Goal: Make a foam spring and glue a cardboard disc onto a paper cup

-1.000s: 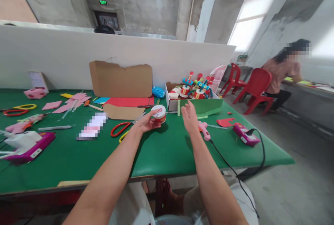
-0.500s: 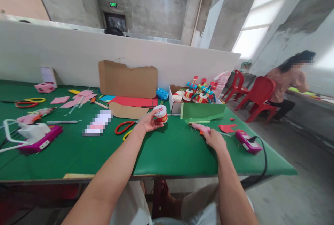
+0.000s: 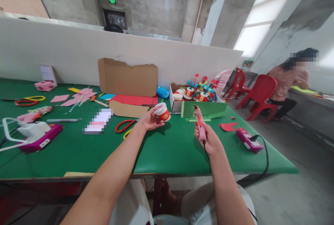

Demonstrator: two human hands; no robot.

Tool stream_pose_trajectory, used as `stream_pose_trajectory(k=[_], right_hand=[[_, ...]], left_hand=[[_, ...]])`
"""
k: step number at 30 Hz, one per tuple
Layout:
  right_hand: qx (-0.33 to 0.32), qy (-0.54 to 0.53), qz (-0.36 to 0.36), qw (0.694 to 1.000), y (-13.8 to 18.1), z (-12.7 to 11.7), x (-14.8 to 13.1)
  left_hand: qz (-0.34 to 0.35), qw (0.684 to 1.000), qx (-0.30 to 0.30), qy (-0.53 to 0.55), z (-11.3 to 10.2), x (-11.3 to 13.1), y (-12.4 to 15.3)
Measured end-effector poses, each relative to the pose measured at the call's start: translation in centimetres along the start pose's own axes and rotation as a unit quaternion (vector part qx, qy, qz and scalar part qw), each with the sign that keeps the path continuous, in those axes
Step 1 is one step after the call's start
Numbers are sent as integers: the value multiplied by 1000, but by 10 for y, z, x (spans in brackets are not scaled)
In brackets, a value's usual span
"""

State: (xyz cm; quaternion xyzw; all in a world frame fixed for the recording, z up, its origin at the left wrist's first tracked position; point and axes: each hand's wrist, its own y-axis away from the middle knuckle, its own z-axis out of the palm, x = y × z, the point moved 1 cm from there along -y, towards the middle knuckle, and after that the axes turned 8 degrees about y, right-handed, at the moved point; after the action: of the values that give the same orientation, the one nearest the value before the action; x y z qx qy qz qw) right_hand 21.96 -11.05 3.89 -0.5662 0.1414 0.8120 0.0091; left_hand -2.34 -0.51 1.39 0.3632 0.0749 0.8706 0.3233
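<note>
My left hand (image 3: 148,120) is closed round a small red and white paper cup (image 3: 162,111), held tilted just above the green table (image 3: 167,148). My right hand (image 3: 210,141) grips a pink glue gun (image 3: 199,122), lifted off the table with its nozzle pointing up and away from me. Its black cord (image 3: 261,148) trails right toward a magenta power strip (image 3: 247,140). The cup and the glue gun are about a hand's width apart.
Red-handled scissors (image 3: 125,126) lie left of the cup. A white box (image 3: 180,105) holds finished cup figures behind a green sheet (image 3: 206,109). Cardboard (image 3: 127,77), red paper, pink scraps and another magenta strip (image 3: 39,141) lie left. A person sits on red chairs (image 3: 261,92) at right.
My right hand reached to the glue gun lying on the table, closed on it and lifted it toward the cup. My left hand tilted the cup slightly.
</note>
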Motion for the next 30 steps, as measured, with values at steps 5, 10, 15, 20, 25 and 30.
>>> stream_pose_trajectory(k=[5, 10, 15, 20, 25, 30], right_hand=[[-97, 35, -73, 992, 10, 35, 4], [-72, 183, -206, 959, 13, 57, 12], [50, 396, -317, 860, 13, 60, 20], [61, 472, -357, 804, 15, 60, 27], [64, 494, -377, 781, 14, 63, 29], [66, 492, -395, 773, 13, 64, 30]], left_hand=[[0, 1000, -5, -2, 2, 0, 2], [8, 1000, -6, -10, 4, 0, 4], [3, 1000, 2, -10, 5, 0, 5], [1, 1000, 9, -20, 7, 1, 8], [-2, 1000, 2, -20, 8, 0, 8], [0, 1000, -1, -18, 6, 0, 6]])
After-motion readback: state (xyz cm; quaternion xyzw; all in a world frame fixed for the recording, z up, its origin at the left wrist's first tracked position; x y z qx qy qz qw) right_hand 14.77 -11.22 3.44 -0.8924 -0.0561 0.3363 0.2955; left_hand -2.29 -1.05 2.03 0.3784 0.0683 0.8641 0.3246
